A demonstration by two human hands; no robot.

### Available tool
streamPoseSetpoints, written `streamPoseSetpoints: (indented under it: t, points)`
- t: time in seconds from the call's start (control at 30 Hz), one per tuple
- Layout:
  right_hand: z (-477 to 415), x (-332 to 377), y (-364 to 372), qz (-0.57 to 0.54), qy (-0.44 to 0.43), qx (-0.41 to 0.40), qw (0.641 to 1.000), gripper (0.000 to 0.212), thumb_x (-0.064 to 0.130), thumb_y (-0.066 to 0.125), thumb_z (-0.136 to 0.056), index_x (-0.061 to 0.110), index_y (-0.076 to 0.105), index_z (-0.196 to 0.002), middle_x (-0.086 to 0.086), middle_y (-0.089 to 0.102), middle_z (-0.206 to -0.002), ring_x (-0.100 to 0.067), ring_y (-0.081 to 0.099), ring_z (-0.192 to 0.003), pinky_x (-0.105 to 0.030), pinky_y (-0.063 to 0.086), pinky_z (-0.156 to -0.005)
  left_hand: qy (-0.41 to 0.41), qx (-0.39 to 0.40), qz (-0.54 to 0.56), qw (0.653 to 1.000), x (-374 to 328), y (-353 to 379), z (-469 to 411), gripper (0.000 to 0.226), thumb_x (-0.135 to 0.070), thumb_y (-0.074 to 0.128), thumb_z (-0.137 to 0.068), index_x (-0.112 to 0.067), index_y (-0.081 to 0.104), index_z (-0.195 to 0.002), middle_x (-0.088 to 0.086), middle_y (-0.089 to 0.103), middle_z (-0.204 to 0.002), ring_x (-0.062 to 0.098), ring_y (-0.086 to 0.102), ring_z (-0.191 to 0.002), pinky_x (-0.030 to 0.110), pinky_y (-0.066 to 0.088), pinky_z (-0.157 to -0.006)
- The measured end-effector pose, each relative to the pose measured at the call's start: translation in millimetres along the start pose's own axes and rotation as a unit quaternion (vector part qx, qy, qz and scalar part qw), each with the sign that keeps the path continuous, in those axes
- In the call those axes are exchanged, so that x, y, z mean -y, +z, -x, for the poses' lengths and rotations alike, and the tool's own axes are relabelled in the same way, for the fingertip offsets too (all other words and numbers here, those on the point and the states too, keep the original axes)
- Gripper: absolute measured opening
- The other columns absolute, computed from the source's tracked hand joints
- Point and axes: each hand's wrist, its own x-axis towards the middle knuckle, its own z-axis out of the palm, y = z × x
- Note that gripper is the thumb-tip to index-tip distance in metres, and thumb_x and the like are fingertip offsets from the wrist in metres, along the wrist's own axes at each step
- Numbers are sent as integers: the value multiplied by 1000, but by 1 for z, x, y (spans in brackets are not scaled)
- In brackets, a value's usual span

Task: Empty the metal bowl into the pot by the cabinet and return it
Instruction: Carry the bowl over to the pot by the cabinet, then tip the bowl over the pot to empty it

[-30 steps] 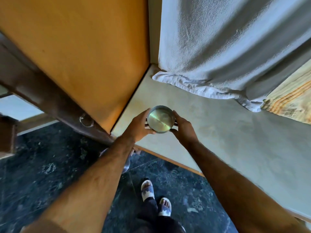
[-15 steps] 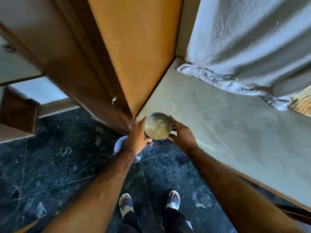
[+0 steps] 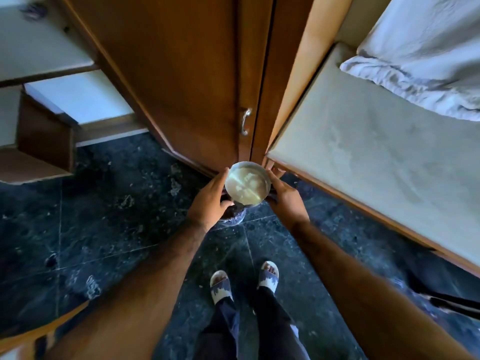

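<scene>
I hold a small round metal bowl [image 3: 247, 183] between both hands, roughly level, with pale contents inside. My left hand [image 3: 210, 201] grips its left side and my right hand [image 3: 285, 197] its right side. Directly beneath the bowl, on the dark floor at the foot of the brown wooden cabinet [image 3: 197, 81], stands a pot [image 3: 233, 216]. Only its bluish lower rim and dark inside show; the bowl and my left hand cover most of it.
A bed with a pale mattress [image 3: 384, 157] and a wooden edge runs along the right, with a white blanket [image 3: 426, 53] on it. The cabinet door has a metal handle [image 3: 245, 121]. My sandalled feet [image 3: 244, 281] stand on the dark marble floor [image 3: 104, 229]. Wooden shelves [image 3: 44, 136] stand at left.
The bowl has moved off the bed's mattress, leftward and down past its corner, and now sits above the pot by the cabinet. Both hands have kept hold of it.
</scene>
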Motion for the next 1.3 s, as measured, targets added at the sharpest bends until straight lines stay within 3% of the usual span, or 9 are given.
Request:
streamPoseSetpoints:
  t: [0.13, 0.3, 0.43, 0.53, 0.63, 0.77, 0.97, 1.1, 1.3]
  points:
    - [-19, -10, 45, -14, 5, -1, 1000, 74, 11, 72, -86, 27, 40, -150, -16, 70, -122, -30, 70, -106, -41, 57, -89, -18, -28, 7, 999, 41, 12, -8, 81, -1, 78, -79, -9, 41, -150, 14, 53, -148, 27, 65, -118, 20, 46, -94]
    - [-46, -35, 95, -42, 8, 1, 999, 65, 3, 67, -85, 21, 48, -144, -12, 75, -113, -27, 72, -103, -37, 58, -88, -35, -44, 23, 998, 96, 39, -27, 68, -1, 79, -79, -3, 52, -142, 22, 66, -130, 31, 70, -110, 29, 53, -94]
    - [-74, -62, 134, -68, 7, 2, 998, 57, -3, 67, -83, 12, 56, -136, -11, 76, -103, -17, 71, -93, -8, 45, -77, -52, -49, 30, 997, 145, 66, -49, 61, -5, 79, -78, -9, 59, -136, 16, 72, -123, 26, 72, -107, 42, 57, -97]
    - [-95, -87, 164, -129, 40, 3, 991, 52, -4, 68, -84, 8, 59, -134, -2, 71, -103, 5, 66, -88, 6, 40, -74, -72, -50, 85, 992, 173, 87, -70, 55, 0, 77, -79, -7, 62, -132, 15, 72, -121, 23, 73, -103, 28, 57, -95]
    - [-113, -112, 194, -198, 84, 8, 977, 55, 3, 76, -80, 11, 60, -132, 9, 69, -106, 25, 61, -83, -2, 49, -81, -105, -50, 178, 977, 203, 109, -93, 53, 0, 78, -80, 0, 61, -130, 18, 69, -123, 24, 69, -107, 19, 54, -96]
    - [-135, -144, 230, -315, 179, 5, 932, 45, 20, 84, -73, 20, 72, -116, 3, 77, -103, -6, 73, -91, -21, 56, -83, -183, -36, 280, 942, 235, 138, -116, 38, -2, 77, -81, -1, 65, -117, 6, 73, -107, -2, 70, -89, 26, 57, -95]
    - [-164, -171, 281, -426, 366, 37, 826, 41, 11, 78, -83, -13, 64, -114, -24, 70, -108, -29, 68, -95, -19, 61, -59, -336, 53, 355, 871, 277, 184, -145, 15, -10, 71, -89, 4, 67, -90, 27, 69, -104, 38, 70, -103, 41, 60, -87]
    - [-170, -183, 294, -412, 390, 46, 822, 44, 21, 81, -81, -9, 68, -111, -20, 73, -110, -28, 73, -98, -21, 62, -67, -351, 70, 345, 868, 285, 188, -151, 38, -18, 70, -91, 13, 63, -113, 32, 68, -108, 28, 71, -84, 29, 63, -75]
    - [-171, -178, 295, -427, 388, 46, 815, 33, 22, 78, -83, -3, 71, -102, -16, 74, -106, -19, 72, -87, -27, 62, -76, -356, 59, 315, 878, 279, 182, -147, 30, -30, 69, -92, -2, 66, -104, 22, 64, -96, 28, 63, -86, 15, 55, -53]
